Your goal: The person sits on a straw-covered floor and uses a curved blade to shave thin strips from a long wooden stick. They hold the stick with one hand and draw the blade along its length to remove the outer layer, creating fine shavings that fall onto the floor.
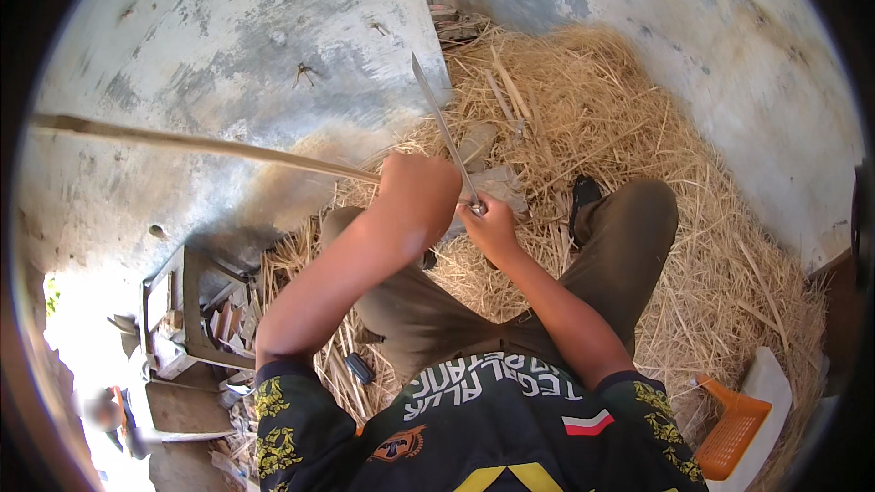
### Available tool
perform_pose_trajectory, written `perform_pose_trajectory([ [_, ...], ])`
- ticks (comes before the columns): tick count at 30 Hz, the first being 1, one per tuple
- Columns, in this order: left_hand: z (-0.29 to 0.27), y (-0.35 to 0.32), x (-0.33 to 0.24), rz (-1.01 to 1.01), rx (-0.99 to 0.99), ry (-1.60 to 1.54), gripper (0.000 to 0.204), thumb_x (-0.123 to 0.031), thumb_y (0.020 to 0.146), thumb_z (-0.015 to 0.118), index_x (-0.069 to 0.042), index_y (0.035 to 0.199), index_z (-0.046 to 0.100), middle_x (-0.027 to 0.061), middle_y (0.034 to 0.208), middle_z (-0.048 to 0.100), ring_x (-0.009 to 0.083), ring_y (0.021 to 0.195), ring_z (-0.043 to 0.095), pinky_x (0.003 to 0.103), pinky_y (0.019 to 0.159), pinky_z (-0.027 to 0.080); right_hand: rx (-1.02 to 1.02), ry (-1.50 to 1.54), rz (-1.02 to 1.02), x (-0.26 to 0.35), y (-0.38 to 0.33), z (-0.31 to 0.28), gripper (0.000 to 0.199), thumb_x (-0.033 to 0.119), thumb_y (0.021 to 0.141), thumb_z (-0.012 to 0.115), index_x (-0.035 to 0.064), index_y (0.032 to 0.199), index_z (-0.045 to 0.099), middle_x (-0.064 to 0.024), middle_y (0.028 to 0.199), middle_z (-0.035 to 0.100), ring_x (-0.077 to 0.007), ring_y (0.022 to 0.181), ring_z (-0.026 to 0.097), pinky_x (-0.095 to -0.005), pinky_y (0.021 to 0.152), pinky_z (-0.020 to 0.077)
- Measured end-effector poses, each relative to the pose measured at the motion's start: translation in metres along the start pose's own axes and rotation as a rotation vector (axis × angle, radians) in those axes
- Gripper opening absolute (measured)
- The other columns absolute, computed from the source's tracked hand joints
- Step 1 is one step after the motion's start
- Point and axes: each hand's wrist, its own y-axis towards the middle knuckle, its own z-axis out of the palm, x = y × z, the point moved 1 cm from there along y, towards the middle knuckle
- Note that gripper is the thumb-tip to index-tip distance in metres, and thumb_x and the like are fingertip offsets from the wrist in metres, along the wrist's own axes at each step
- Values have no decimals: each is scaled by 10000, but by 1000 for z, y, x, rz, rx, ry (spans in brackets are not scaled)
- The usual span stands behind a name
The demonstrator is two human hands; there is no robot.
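My left hand point(419, 189) is closed around one end of a long, thin strip of wood or bamboo point(210, 146), which stretches out to the left toward the wall. Close beside it, my right hand point(492, 223) grips the handle of a long-bladed knife point(439, 118). The narrow blade points away from me, tilted a little left, and passes just right of my left fist. Whether blade and strip touch is hidden behind my left hand. A flat wooden block point(501, 184) lies on the straw just past my right hand.
Straw-like shavings point(583, 100) cover the floor between my bent legs and the walls point(711, 46). To the left is a wooden frame point(191, 310) with scraps, and a blurred person point(114, 415) beyond. A small dark object point(360, 367) lies by my leg; an orange perforated basket point(734, 437) sits right.
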Motion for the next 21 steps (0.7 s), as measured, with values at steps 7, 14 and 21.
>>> perform_pose_trajectory([
  [7,-19,-74,15,-288,-1695,-176,683,-144,805,862,-39,1313,418,102,1214,524,211,1101,539,359,867,413,-56,120,18,-5,18,23,239,199,876,737,-27,918,670,-98,625,601,-154,533,518,-354,527,414],
  [14,44,-91,67,-955,-2068,-401,761,-223,805,879,-47,1316,343,91,1188,466,201,1086,470,386,960,356,-51,128,17,-18,23,55,208,179,866,754,-3,910,664,-55,642,595,-127,576,539,-335,543,423],
  [21,57,-106,100,-703,-1716,-1389,1085,-494,838,792,-22,1559,133,263,1502,393,398,1427,338,532,1194,216,89,112,14,0,32,69,269,265,867,785,11,875,696,-36,598,577,-139,558,547,-352,541,433],
])
